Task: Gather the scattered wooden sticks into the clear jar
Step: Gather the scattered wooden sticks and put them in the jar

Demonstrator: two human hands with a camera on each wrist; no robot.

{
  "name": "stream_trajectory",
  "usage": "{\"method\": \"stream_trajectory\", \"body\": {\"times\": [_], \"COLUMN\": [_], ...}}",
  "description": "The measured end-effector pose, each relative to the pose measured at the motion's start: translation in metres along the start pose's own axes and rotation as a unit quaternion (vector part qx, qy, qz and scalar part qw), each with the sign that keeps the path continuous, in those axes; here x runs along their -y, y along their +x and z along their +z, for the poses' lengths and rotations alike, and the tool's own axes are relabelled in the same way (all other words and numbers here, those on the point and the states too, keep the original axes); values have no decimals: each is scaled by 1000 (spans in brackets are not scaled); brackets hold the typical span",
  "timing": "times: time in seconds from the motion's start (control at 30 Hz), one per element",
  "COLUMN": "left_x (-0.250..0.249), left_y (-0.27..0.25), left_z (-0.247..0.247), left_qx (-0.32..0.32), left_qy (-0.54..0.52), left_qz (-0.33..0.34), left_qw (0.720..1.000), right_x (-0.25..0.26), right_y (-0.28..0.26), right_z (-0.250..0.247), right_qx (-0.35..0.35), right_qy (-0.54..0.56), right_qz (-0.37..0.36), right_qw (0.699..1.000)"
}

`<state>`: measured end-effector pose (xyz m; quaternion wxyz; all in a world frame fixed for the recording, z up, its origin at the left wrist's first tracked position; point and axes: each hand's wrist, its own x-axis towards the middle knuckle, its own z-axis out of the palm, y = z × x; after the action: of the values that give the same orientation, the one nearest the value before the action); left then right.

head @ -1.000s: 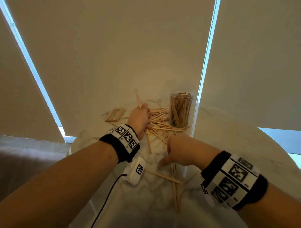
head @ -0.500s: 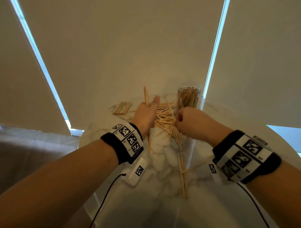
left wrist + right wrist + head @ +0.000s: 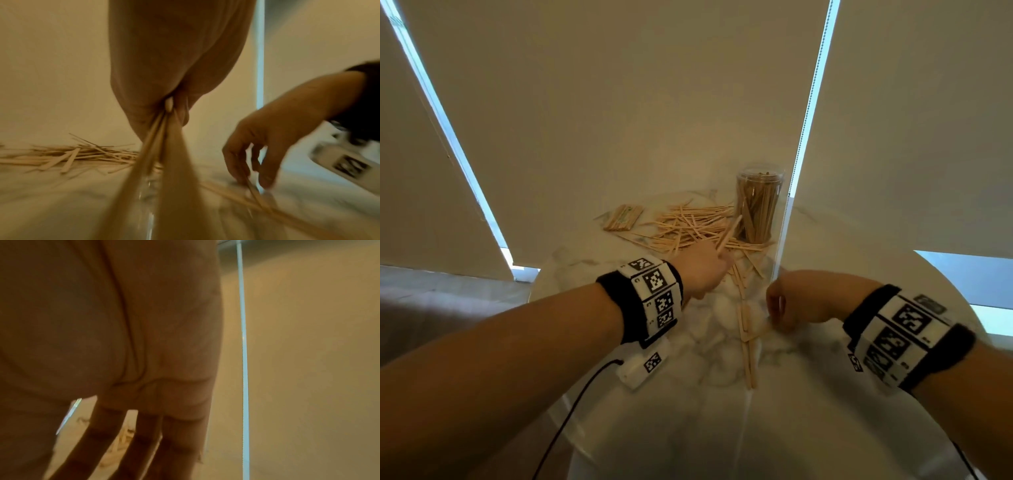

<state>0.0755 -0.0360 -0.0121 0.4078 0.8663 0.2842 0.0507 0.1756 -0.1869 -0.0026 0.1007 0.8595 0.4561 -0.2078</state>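
Observation:
The clear jar [image 3: 756, 202], packed with upright wooden sticks, stands at the far side of the marble table [image 3: 808, 411]. A loose pile of sticks [image 3: 688, 229] lies just left of it. My left hand [image 3: 709, 270] grips a small bunch of sticks [image 3: 156, 146] at the pile's near edge, and one stick tip [image 3: 729, 233] points up toward the jar. My right hand [image 3: 774, 318] is nearer to me, its straight fingers [image 3: 127, 443] pointing down and touching stray sticks [image 3: 748, 329] on the table. The left wrist view shows those fingertips [image 3: 265, 180] on a long stick [image 3: 246, 183].
A neat bundle of sticks [image 3: 623, 217] lies at the far left of the table. A small white marker block [image 3: 643, 366] with a black cable sits under my left wrist. A blind cord [image 3: 780, 240] hangs just right of the jar. Closed blinds stand right behind the table.
My right hand has drawn back from beside the jar to the stray sticks near me. My left hand, still holding sticks, has pulled back a little from the pile.

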Motion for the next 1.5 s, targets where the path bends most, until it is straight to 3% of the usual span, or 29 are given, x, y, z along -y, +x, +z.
{"method": "stream_trajectory", "body": {"times": [0.1, 0.2, 0.33, 0.43, 0.67, 0.87, 1.0, 1.1, 1.3, 1.5], "left_x": [2, 0, -3, -9, -26, -25, -28, -23, -21, -7], "left_y": [-9, -14, -17, -13, -11, -2, -1, 4, 10, 21], "left_z": [13, 26, 42, 51, 57, 50, 47, 49, 43, 30], "left_qx": [56, 69, 61, 56, 43, 54, 83, 83, 82, 83], "left_qy": [56, 137, 239, 298, 376, 386, 410, 404, 449, 346], "left_qz": [28, 28, 5, 28, 51, 28, 24, 28, 42, 3], "left_qw": [996, 988, 969, 953, 924, 921, 908, 911, 889, 934], "right_x": [-7, -14, -24, -25, -14, -6, -6, -5, -7, -14], "right_y": [3, 0, -6, -10, -12, -12, -10, -8, -5, 2], "right_z": [2, 1, 4, 8, 10, 11, 8, 8, 8, 7], "right_qx": [-13, -24, -44, -54, -50, -43, -24, -22, -37, -36], "right_qy": [-6, -36, -19, 18, -38, -80, -73, -56, -8, 39], "right_qz": [4, 8, 34, 36, 29, 44, 47, 51, 66, 81], "right_qw": [1000, 999, 998, 998, 998, 995, 996, 997, 997, 995]}}
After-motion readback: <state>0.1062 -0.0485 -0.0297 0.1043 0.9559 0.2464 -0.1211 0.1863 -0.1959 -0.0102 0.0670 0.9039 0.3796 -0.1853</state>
